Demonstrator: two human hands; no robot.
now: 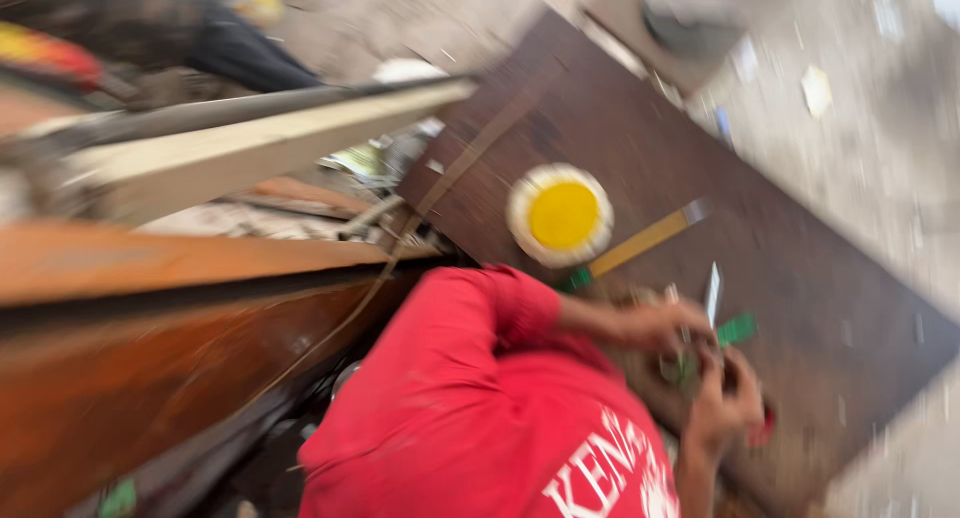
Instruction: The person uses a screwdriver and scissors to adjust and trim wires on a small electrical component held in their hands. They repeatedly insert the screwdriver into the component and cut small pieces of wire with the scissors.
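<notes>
Head view: at five o'clock from the yellow disc (563, 216), a small green piece (737, 329) is being clasped by a co-worker's hands (725, 403); the wearer's own hands are not being shown.

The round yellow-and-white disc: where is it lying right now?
In the head view the yellow-and-white disc lies on the dark brown board, right of centre, just beyond the red-sleeved person's hands and beside a yellow strip.

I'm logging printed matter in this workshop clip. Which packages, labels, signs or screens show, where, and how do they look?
Round lid or tin: on the dark brown board, yellow centre, white rim, blurred.
Shirt print: white letters across a co-worker's red shirt, bottom centre.
Paper scrap: pale, on the grey floor, upper right.
No signs or screens visible.
</notes>
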